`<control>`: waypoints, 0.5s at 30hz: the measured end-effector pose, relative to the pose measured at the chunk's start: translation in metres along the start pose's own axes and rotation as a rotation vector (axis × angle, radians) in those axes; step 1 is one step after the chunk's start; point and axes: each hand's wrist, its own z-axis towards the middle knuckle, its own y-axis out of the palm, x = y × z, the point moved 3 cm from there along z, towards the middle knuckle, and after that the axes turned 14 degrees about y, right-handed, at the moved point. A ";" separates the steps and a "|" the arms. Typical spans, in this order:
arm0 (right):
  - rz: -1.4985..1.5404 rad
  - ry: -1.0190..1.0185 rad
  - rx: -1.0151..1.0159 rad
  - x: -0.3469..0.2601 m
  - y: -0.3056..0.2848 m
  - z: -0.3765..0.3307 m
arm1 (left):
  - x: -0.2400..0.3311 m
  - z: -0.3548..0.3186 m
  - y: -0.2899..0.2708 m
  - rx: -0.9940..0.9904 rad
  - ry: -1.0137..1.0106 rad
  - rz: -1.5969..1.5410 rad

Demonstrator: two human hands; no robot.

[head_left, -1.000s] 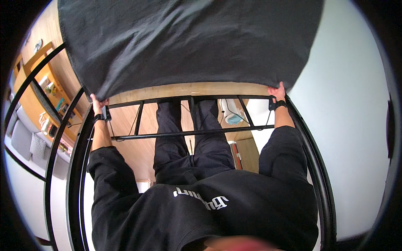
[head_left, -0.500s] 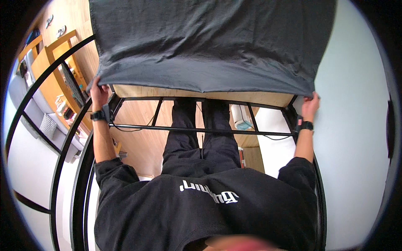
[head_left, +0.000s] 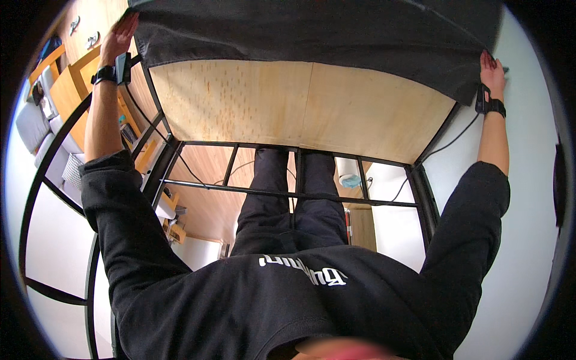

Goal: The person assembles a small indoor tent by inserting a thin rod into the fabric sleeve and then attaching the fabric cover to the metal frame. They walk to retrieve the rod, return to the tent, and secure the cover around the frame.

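Note:
A dark grey bed sheet [head_left: 312, 33] stretches across the far part of the view between my raised arms. Its left edge is gripped by my left hand [head_left: 121, 37], fingers together and pointing away. At the opposite edge, beside the wall, my right hand [head_left: 492, 72] is closed on the sheet, its fingertips partly hidden. The sheet's near edge hangs loosely and sags lower toward the right. Below it shows a bare pale plywood board [head_left: 300, 105], resting on a black metal bed frame [head_left: 282, 194]. Each wrist wears a black strapped device with a thin cable.
A pale wall [head_left: 522, 198] runs close along the right side. Curved black rails [head_left: 36, 198] rise at the left. Beyond them are wooden chairs [head_left: 72, 90], a grey sofa [head_left: 36, 123] and slippers [head_left: 92, 39] on the wood floor. My legs show beyond the frame's near crossbars.
Both hands have moved up and outward, away from me, with the sheet. Its near edge has lifted off the frame's end, exposing much more of the plywood board.

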 end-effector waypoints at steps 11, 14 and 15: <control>-0.686 -0.284 0.428 0.097 -0.042 0.008 | -0.046 -0.033 -0.076 1.082 0.129 1.461; -0.691 -0.246 0.541 0.130 -0.079 -0.013 | -0.082 -0.068 -0.090 1.215 0.131 1.535; -0.619 -0.167 0.511 0.155 -0.086 -0.031 | -0.102 -0.079 -0.090 1.362 0.085 1.337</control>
